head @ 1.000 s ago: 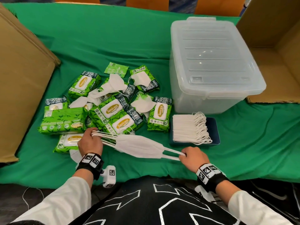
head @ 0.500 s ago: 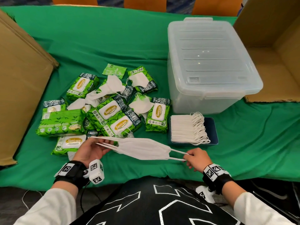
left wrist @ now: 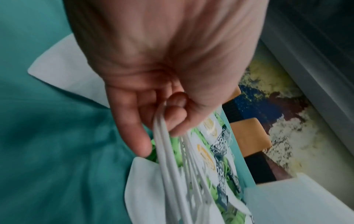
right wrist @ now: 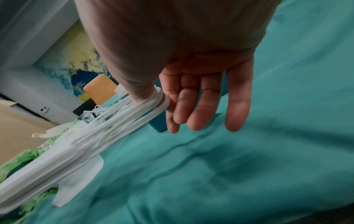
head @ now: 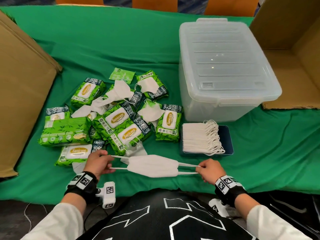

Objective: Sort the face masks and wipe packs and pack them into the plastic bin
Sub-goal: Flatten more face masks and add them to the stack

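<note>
While the bundle of face masks hung slack and slanted a second ago, it now stretches level between the hands just above the green cloth, squared up, I judge, for the mask stack in the blue tray. The left hand clenches the ear loops in curled fingers; the right hand hooks them over its thumb, the other fingers relaxed. I count about ten wipe packs, at least five loose masks among them, and one plastic bin, lid on.
</note>
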Tool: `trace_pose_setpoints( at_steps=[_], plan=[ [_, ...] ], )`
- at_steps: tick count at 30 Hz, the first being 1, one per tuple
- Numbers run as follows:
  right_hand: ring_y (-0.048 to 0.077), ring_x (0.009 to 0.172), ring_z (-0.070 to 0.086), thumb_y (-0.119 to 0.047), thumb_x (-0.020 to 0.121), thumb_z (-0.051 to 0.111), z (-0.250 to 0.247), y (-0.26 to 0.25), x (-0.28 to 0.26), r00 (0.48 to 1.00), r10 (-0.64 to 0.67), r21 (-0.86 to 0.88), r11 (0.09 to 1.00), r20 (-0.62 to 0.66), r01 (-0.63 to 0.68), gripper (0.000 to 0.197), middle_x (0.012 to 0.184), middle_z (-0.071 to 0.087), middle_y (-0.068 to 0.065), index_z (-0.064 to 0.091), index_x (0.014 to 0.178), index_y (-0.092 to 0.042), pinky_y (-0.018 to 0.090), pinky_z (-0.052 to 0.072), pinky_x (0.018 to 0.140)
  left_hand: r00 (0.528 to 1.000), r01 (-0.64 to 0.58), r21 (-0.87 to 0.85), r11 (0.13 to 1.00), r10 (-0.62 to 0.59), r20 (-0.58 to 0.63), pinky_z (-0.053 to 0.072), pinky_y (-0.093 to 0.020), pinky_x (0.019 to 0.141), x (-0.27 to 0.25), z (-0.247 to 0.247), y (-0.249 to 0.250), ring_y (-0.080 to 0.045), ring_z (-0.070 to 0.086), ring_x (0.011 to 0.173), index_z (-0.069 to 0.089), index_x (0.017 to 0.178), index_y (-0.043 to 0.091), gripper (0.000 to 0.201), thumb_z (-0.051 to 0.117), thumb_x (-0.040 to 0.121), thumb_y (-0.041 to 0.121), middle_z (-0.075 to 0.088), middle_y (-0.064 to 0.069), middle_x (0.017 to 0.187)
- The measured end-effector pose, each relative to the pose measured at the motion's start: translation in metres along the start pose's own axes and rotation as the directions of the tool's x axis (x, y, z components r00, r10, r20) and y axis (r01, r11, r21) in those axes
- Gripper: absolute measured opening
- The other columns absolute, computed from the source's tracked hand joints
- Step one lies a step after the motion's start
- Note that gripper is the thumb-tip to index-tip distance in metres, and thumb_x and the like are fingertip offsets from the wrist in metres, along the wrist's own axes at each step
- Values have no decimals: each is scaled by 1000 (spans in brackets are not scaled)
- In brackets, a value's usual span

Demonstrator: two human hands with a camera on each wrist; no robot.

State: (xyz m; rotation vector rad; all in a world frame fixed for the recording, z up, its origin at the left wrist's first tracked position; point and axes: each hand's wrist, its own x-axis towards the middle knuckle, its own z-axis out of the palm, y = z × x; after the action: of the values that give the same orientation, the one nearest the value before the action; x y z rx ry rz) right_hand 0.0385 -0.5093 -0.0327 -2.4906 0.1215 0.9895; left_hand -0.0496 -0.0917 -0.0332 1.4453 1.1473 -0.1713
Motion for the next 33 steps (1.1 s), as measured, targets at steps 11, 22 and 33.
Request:
trace_pose_setpoints(
  at_steps=[11,22,33],
  plan=[
    [17,54,70,-43,79,62,1,7,10,994,104,11,995,-41,-103,25,56,70,0,71,70,-21,36,62,67,947,-57,771,635,278,-159,51,-35,74,-3,-3,-26,-30,62,75,52,87,28,11,62,88,29,66,-5,82],
    [24,45,69,-36,81,66,9,17,19,963,244,184,958,-112,-222,20,61,71,6,68,77,-16,32,57,51,961,-78,820,567,261,-90,48,-34,75,-5,12,-26,-32,60,86,52,93,26,13,59,87,18,63,-9,93],
    [23,58,73,-19,84,74,14,18,19,965,262,329,912,-6,-245,9,66,76,5,73,84,-10,27,52,44,973,-160,792,589,230,25,57,-36,80,5,15,-32,-29,69,84,66,82,30,4,69,84,28,72,-2,82]
  ],
)
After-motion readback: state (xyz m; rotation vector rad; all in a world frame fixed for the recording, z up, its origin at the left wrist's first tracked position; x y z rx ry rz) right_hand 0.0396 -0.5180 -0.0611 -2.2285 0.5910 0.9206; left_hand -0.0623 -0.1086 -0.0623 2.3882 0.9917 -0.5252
